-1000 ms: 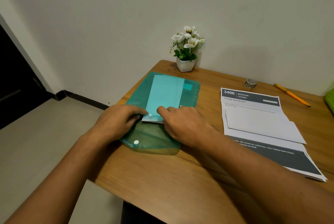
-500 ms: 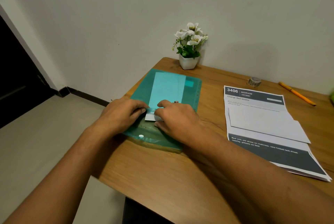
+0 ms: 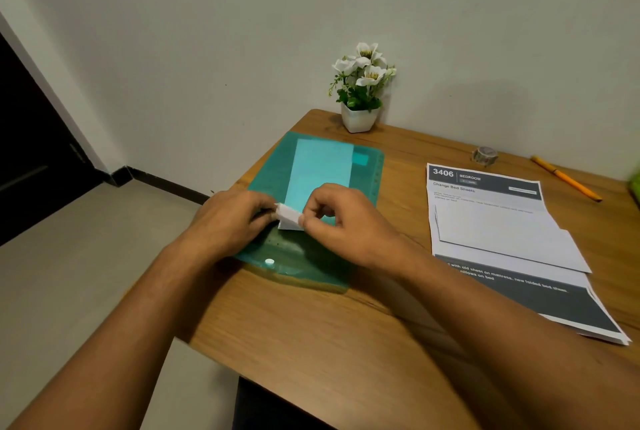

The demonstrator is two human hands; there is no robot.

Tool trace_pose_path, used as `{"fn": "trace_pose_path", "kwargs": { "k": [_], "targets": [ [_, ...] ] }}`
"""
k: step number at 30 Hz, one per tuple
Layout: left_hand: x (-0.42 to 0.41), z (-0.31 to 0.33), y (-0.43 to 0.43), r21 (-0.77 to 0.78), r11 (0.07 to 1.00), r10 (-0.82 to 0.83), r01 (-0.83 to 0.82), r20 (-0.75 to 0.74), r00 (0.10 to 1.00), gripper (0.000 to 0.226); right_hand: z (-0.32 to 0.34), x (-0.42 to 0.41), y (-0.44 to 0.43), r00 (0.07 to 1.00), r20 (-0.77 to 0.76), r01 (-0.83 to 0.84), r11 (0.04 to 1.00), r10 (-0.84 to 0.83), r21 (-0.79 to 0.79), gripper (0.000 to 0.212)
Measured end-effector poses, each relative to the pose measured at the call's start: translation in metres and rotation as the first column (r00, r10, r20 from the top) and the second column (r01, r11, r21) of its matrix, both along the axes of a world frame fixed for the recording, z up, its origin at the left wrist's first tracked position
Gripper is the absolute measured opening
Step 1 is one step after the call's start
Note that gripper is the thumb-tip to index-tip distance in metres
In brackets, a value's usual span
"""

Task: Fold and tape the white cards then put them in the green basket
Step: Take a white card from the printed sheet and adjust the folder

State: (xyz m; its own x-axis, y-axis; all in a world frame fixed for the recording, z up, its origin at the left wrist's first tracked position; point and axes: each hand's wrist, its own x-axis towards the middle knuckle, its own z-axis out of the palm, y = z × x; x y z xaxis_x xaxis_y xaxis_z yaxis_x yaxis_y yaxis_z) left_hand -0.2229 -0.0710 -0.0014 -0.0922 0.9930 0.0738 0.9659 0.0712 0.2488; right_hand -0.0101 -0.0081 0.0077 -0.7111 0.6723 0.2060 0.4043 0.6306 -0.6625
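My left hand point(image 3: 232, 221) and right hand point(image 3: 346, 221) both pinched white card point(image 3: 289, 218), its near edge raised over teal folder point(image 3: 311, 266) on wooden table point(image 3: 311, 343); tape roll point(image 3: 485, 155) well apart, beyond printed sheets point(image 3: 502, 232)

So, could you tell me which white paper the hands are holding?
The white card sticking out of the green folder; the printed sheets lie untouched.
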Motion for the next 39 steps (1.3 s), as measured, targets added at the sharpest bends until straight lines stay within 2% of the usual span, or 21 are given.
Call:
{"fn": "trace_pose_path", "kwargs": {
  "k": [5, 8, 12, 14, 17, 19, 23, 27, 30, 32, 34, 35, 36, 37, 38, 39],
  "targets": [
    [-0.001, 0.0, 0.0, 0.002, 1.0, -0.001, 0.001, -0.005, 1.0, 0.026, -0.009, 0.022, 0.005, 0.966, 0.25, -0.102, 0.986, 0.067, 0.129, 0.023],
    [-0.001, 0.001, 0.0, -0.02, 1.0, -0.006, 0.006, -0.012, 1.0, 0.027, -0.011, 0.028, 0.0, 0.943, 0.318, -0.162, 0.971, 0.1, 0.174, 0.028],
    [0.001, 0.003, 0.003, -0.063, 0.998, 0.001, -0.003, -0.02, 1.0, 0.027, -0.006, 0.027, -0.006, 0.936, 0.349, -0.164, 0.94, 0.052, 0.299, 0.019],
    [0.003, 0.006, 0.004, -0.09, 0.996, -0.007, 0.006, -0.008, 1.0, 0.025, 0.002, 0.026, -0.007, 0.965, 0.26, -0.103, 0.971, 0.045, 0.214, 0.015],
    [0.005, 0.008, 0.004, -0.113, 0.994, 0.002, -0.002, -0.005, 1.0, 0.02, 0.028, 0.027, -0.008, 0.999, 0.027, -0.033, 0.999, 0.034, -0.032, 0.003],
    [0.003, 0.009, 0.004, -0.152, 0.988, 0.002, -0.003, -0.002, 1.0, 0.024, 0.053, 0.033, -0.009, 0.994, -0.107, -0.029, 0.998, 0.023, -0.059, 0.002],
    [0.004, 0.018, 0.01, -0.211, 0.977, -0.032, 0.03, -0.003, 1.0, 0.033, 0.105, 0.054, -0.006, 0.97, -0.241, -0.009, 1.0, 0.013, 0.018, 0.006],
    [0.004, 0.022, 0.017, -0.256, 0.967, -0.034, 0.017, -0.063, 0.997, 0.027, 0.143, 0.084, 0.0, 0.917, -0.399, 0.01, 0.998, 0.015, 0.06, 0.011],
    [0.008, 0.034, 0.025, -0.268, 0.961, -0.085, 0.068, -0.055, 0.995, 0.029, 0.163, 0.11, 0.005, 0.9, -0.436, 0.074, 0.985, 0.002, 0.157, 0.007],
    [0.02, 0.045, 0.033, -0.17, 0.983, -0.081, 0.071, -0.052, 0.995, 0.025, 0.172, 0.128, 0.008, 0.893, -0.45, 0.137, 0.964, -0.019, 0.23, 0.008],
    [0.039, 0.06, 0.04, 0.06, 0.996, -0.058, 0.063, -0.078, 0.995, 0.026, 0.178, 0.145, 0.014, 0.89, -0.452, 0.215, 0.929, -0.06, 0.301, 0.009],
    [0.054, 0.069, 0.043, 0.193, 0.979, -0.066, 0.071, -0.032, 0.997, 0.024, 0.179, 0.153, 0.016, 0.887, -0.455, 0.255, 0.908, -0.083, 0.332, 0.008],
    [0.07, 0.077, 0.045, 0.302, 0.95, -0.109, 0.081, 0.077, 0.991, 0.021, 0.18, 0.161, 0.018, 0.881, -0.462, 0.291, 0.888, -0.104, 0.356, 0.007],
    [0.087, 0.084, 0.047, 0.362, 0.928, -0.182, 0.083, 0.248, 0.952, 0.021, 0.179, 0.168, 0.019, 0.874, -0.471, 0.321, 0.871, -0.122, 0.371, 0.007],
    [0.107, 0.092, 0.047, 0.35, 0.933, -0.25, 0.083, 0.465, 0.849, 0.025, 0.178, 0.175, 0.021, 0.867, -0.48, 0.342, 0.86, -0.134, 0.379, 0.007],
    [0.125, 0.098, 0.05, 0.27, 0.957, -0.265, 0.106, 0.666, 0.697, 0.031, 0.175, 0.181, 0.022, 0.862, -0.488, 0.358, 0.85, -0.141, 0.387, 0.007]
  ]
}}
